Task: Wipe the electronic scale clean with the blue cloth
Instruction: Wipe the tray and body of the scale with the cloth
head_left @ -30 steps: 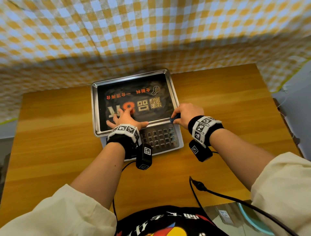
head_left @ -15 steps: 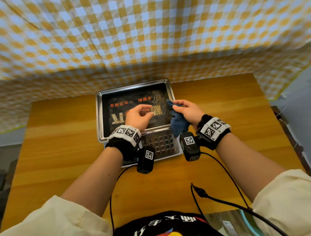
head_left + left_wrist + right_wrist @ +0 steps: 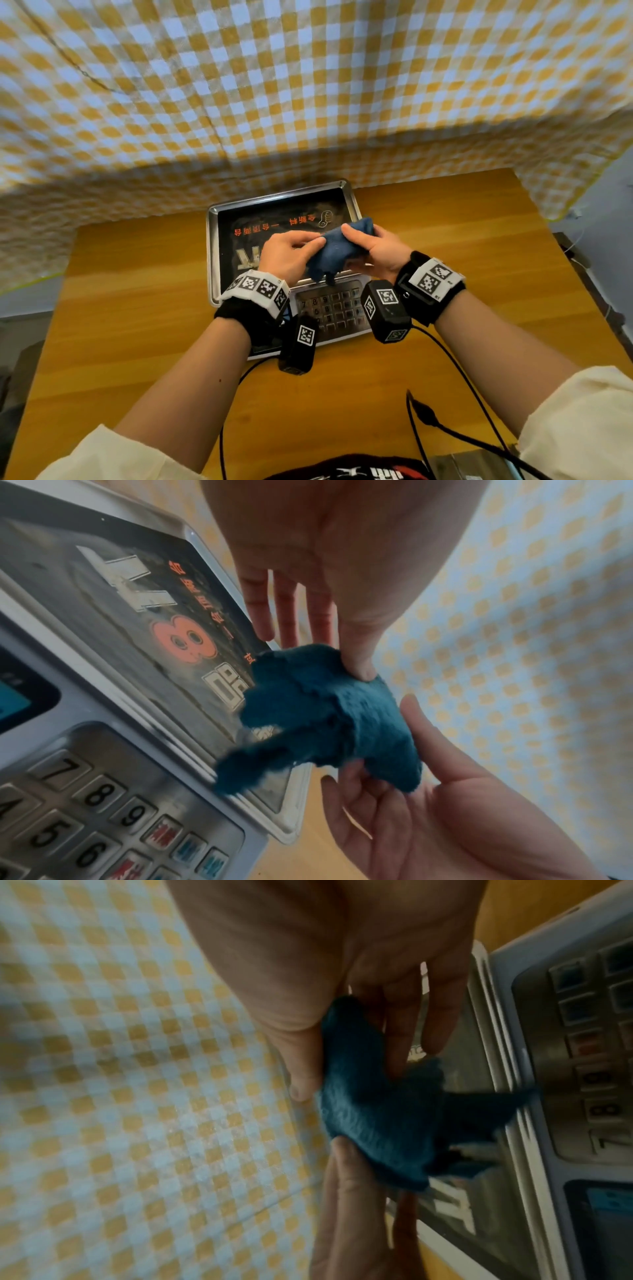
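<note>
The electronic scale (image 3: 239,274) stands mid-table, with a steel tray bearing a dark printed sheet and a keypad (image 3: 329,308) at its front. Both hands hold the crumpled blue cloth (image 3: 337,251) just above the tray's right half. My left hand (image 3: 317,243) pinches its left side, thumb pressed into the cloth (image 3: 335,718). My right hand (image 3: 352,240) grips the right side, with the thumb on top and the fingers underneath. A dangling corner of the cloth (image 3: 377,1123) hangs over the tray's front rim near the keypad.
The scale sits on a wooden table (image 3: 137,308). A yellow-and-white checked curtain (image 3: 308,85) hangs right behind it. A black cable (image 3: 445,425) trails across the table's near edge. The scale's blue display (image 3: 13,707) sits left of the keypad.
My left hand lifted off the tray, where it lay flat. My right hand raised the cloth from the tray's front right corner. The left hand then came across and took hold of it.
</note>
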